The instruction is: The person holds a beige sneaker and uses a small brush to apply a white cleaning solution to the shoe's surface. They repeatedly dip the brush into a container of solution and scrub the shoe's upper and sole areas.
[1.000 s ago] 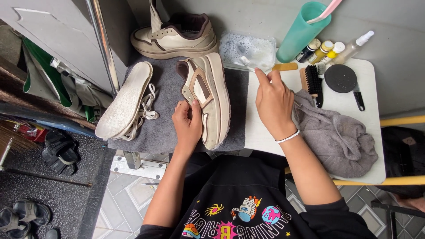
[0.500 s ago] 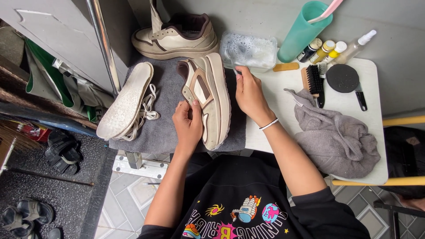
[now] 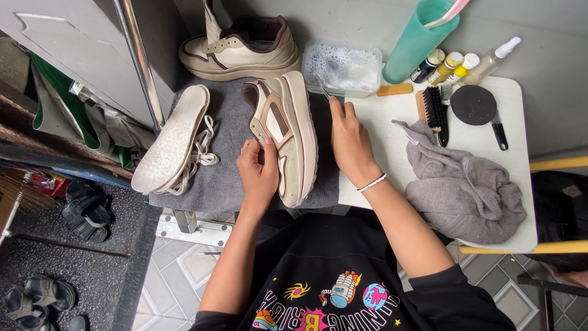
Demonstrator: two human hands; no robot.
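Observation:
A beige sneaker [image 3: 295,125] lies on its side on a grey mat [image 3: 223,184]. My left hand [image 3: 260,168] grips its upper near the tongue. My right hand [image 3: 349,138] rests against the thick sole and holds a thin small brush [image 3: 321,86], whose tip points at the sole's far end. The second sneaker [image 3: 245,49] stands upright behind. A removed insole [image 3: 174,135] and white laces [image 3: 201,156] lie to the left on the mat.
On the white table [image 3: 392,144] are a tub of soapy water [image 3: 343,64], a teal cup [image 3: 416,40], small bottles [image 3: 450,64], a black bristle brush [image 3: 436,110], a round black brush [image 3: 474,104] and a crumpled grey cloth [image 3: 462,190]. Sandals [image 3: 86,208] lie on the floor at left.
My right hand moved left from the table beside the soapy tub to the sneaker's sole, carrying the small brush. My left hand stayed on the sneaker.

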